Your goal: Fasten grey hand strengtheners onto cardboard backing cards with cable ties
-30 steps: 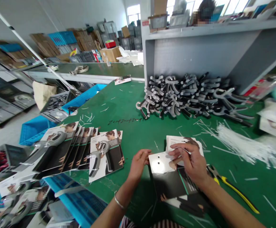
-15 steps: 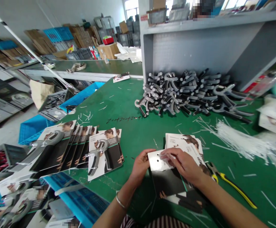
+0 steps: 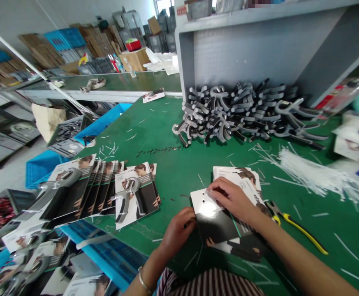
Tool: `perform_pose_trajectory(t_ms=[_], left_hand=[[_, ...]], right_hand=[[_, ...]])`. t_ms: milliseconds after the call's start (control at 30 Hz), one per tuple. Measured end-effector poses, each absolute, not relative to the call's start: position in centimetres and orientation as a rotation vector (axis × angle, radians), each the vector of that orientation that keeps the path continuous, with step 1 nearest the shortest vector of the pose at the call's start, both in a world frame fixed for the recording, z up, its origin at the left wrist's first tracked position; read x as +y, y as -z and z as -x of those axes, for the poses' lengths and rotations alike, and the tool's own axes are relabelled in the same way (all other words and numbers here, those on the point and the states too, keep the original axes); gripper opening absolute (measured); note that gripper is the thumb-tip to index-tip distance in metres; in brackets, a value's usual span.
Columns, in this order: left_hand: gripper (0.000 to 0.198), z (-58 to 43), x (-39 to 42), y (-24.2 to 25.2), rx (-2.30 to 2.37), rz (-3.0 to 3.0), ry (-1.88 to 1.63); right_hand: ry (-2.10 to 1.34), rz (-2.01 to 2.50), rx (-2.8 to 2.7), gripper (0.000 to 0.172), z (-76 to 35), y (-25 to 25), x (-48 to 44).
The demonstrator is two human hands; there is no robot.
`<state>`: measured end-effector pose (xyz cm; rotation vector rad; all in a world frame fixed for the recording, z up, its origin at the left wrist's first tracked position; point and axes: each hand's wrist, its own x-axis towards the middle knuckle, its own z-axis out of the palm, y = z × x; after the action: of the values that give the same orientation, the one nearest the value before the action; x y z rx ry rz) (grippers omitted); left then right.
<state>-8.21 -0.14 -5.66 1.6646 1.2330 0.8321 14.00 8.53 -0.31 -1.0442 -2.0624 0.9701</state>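
Note:
A printed packaging card (image 3: pixel 211 224), white at the top and black below, lies tilted on the bench before me, with two small holes near its top. My right hand (image 3: pixel 231 201) rests over its upper right part, fingers pinched at the top edge. Beside the card's left edge, my left hand (image 3: pixel 179 228) has its fingers curled; anything inside them is hidden. More cards (image 3: pixel 251 181) lie partly beneath and behind this one. On the left, a hand grip strengthener (image 3: pixel 131 197) with grey-and-black handles sits on another card.
Grey-and-black hand grips (image 3: pixel 222 115) are heaped before the shelf. White cable ties (image 3: pixel 309 172) lie at right, near yellow-and-black cutting pliers (image 3: pixel 302 232). Overlapping carded grips (image 3: pixel 71 185) line the bench's left edge, above a blue crate (image 3: pixel 105 257). Tie scraps dot the green bench.
My left hand has come off the card's upper left corner, moved down along its left side and curled its fingers. My right hand has shifted slightly up towards the top edge.

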Motion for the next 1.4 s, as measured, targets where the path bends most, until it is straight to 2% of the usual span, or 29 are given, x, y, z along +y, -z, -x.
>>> perform_pose_trajectory(t_ms=[267,400,500,600,733,900,1133,1400], left_hand=[[0.038,6.8,0.8,6.3,1.188,-1.776,-0.891],[0.024,7.0,-0.1,7.0,1.395,-1.915,-0.819],[0.023,6.7,0.0,6.8,1.568,-1.893,-0.921],[0.023,5.9,0.7,6.4,1.569,-1.739,-1.105],[0.02,4.4,1.6,6.2,1.317,-1.287,-1.187],[0.033,3.1,2.6,4.9,1.226,-0.911,-1.192],[0.021,3.1,2.7,2.7,1.212,-1.211,-1.172],[0.024,3.0,2.6,1.6,1.273,-1.473,-1.225]], right_hand=[[-0.978,1.078,-2.028,0.011,-14.1,0.1,8.4],[-0.971,1.049,-2.058,0.011,-14.1,0.2,8.4],[-0.975,1.059,-2.039,0.01,-14.1,0.2,8.4],[-0.98,1.066,-2.011,0.01,-14.2,0.2,8.3],[-0.985,1.076,-1.951,0.011,-14.6,0.0,8.1],[-1.06,1.058,-1.792,0.015,-15.0,0.2,7.7],[-1.057,1.069,-1.761,0.013,-15.2,-1.5,7.2],[-0.795,1.061,-1.869,0.007,-15.6,-3.5,6.6]])
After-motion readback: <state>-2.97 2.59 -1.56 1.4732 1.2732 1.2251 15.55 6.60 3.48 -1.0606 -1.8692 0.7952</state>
